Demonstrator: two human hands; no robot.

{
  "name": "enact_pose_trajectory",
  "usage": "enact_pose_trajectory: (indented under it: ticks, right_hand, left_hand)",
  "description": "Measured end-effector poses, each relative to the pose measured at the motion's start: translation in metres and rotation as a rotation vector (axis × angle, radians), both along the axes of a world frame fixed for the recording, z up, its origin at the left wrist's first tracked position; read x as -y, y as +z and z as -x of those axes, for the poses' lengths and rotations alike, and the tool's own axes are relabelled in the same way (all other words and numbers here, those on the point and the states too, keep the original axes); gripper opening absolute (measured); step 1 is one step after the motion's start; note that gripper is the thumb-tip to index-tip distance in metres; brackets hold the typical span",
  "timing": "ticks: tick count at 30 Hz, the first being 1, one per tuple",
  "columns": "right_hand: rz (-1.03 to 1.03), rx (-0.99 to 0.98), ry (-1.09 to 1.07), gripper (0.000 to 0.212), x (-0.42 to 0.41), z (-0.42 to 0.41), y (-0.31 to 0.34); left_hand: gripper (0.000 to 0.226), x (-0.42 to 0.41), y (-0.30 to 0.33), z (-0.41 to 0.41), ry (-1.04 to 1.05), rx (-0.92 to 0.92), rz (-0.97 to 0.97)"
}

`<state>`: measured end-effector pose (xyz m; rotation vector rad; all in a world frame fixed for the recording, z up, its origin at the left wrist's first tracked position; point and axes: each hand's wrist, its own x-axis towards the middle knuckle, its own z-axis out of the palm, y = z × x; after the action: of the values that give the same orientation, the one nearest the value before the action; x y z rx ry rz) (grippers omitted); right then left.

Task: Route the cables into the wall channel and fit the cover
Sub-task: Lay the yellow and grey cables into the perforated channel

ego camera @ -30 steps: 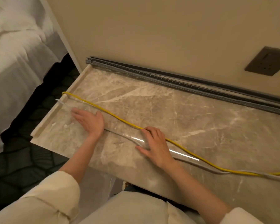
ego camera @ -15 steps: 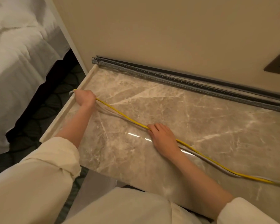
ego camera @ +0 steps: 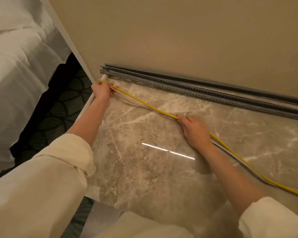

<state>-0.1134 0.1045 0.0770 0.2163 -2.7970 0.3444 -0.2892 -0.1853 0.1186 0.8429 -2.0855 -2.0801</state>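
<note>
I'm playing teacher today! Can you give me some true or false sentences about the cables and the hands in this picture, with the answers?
1. The left hand holds the yellow cable near the counter's left end. True.
2. The yellow cable already lies inside the channel. False: it runs across the counter, in front of the channel.
3. The right hand rests on the cables. True.
4. There is only one cable. False: a grey cable runs beside the yellow one.
5. The channel sits at the foot of the wall. True.
</note>
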Motion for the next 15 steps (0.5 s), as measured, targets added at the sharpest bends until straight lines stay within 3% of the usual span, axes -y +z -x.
enact_pose_trajectory:
  ticks: [10,15]
  right_hand:
    - [-0.006,0.161,-0.047,0.031,-0.015,0.037,0.004]
    - [0.029,0.202,-0.071,0.037,-0.019,0.035,0.004]
  left_hand:
    - [0.013,-0.004,0.001,0.024,-0.088,-0.02,-0.036]
    - [0.033,-0.016,-0.007,0.008,-0.148,-0.011,-0.007]
